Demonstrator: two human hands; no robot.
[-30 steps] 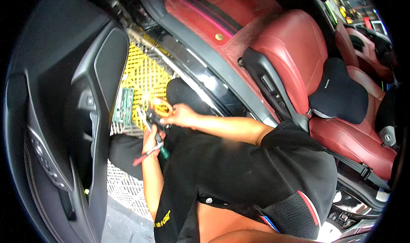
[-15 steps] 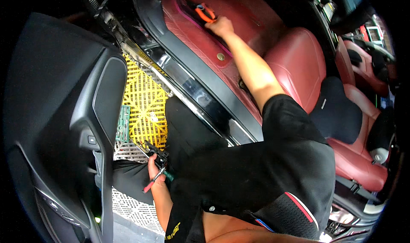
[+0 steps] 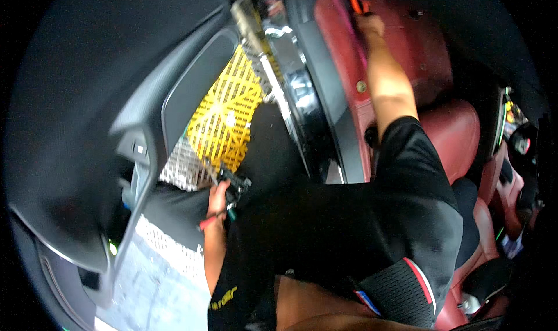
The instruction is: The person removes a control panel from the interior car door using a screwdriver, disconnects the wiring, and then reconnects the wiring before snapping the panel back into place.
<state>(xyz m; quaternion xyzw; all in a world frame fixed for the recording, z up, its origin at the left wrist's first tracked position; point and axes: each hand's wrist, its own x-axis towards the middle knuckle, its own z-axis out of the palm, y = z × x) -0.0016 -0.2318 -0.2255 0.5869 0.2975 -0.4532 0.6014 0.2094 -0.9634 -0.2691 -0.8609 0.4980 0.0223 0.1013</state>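
Observation:
My right hand (image 3: 369, 24) is stretched into the car's red footwell (image 3: 424, 57), closed around an orange-handled tool (image 3: 359, 4), with the fingers blurred. My left hand (image 3: 217, 197) is down by my dark-trousered legs, gripping a bundle of a black part (image 3: 237, 182), a long metal tool (image 3: 210, 169) and a red-handled tool (image 3: 207, 222). A bit of green handle shows under that hand; what exactly each of these pieces is, I cannot make out.
The black door panel (image 3: 81, 98) stands open at left. Yellow grid tiles (image 3: 224, 98) and white ones (image 3: 160, 232) lie below me. The glossy door sill (image 3: 299, 92) runs between me and the red seat (image 3: 450, 133). Another red seat (image 3: 497, 180) is at far right.
My right arm has swung from beside my left hand up into the footwell with the orange-handled tool. My left hand stays low with its bundle. The view has turned, tilting the sill more upright.

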